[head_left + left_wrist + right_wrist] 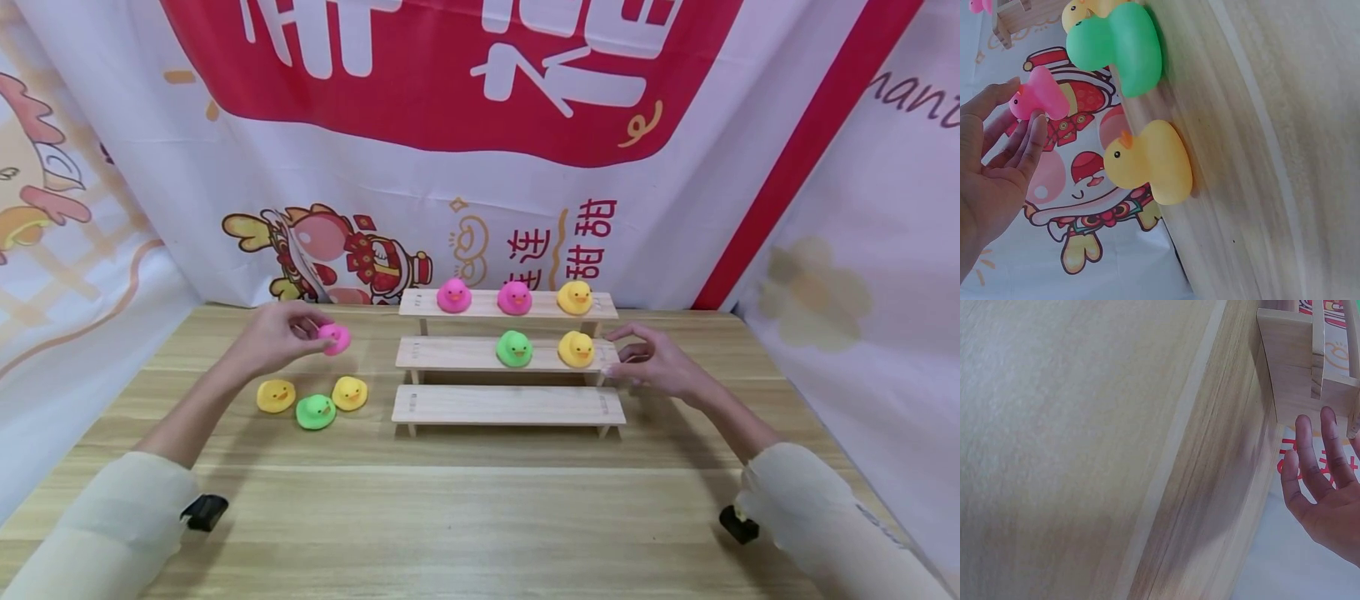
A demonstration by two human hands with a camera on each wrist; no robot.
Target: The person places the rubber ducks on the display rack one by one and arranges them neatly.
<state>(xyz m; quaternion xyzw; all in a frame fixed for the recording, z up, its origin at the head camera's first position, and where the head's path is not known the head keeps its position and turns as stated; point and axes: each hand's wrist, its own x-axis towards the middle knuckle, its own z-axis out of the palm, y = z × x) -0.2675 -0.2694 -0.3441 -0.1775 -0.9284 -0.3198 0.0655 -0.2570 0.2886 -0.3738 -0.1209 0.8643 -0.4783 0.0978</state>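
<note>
My left hand (pixel 281 337) pinches a pink rubber duck (pixel 333 339) between thumb and fingers, raised off the table left of the stand. The left wrist view shows the same pink duck (pixel 1041 97) at the fingertips of the left hand (pixel 997 159). Below that hand, two yellow ducks (pixel 276 396) and a green duck (pixel 316 412) sit on the table. My right hand (pixel 660 362) is at the right end of the three-tier wooden stand (pixel 450 354); its fingers look relaxed in the right wrist view, near the stand's side (pixel 1291 356). Whether they touch the wood is unclear.
On the stand's top tier (pixel 480 302) are two pink ducks (pixel 514 297) and a yellow one (pixel 574 297). The middle tier bears a green duck (pixel 514 349) and a yellow duck (pixel 576 349). A printed cloth (pixel 360 150) hangs behind the wooden table (pixel 450 525).
</note>
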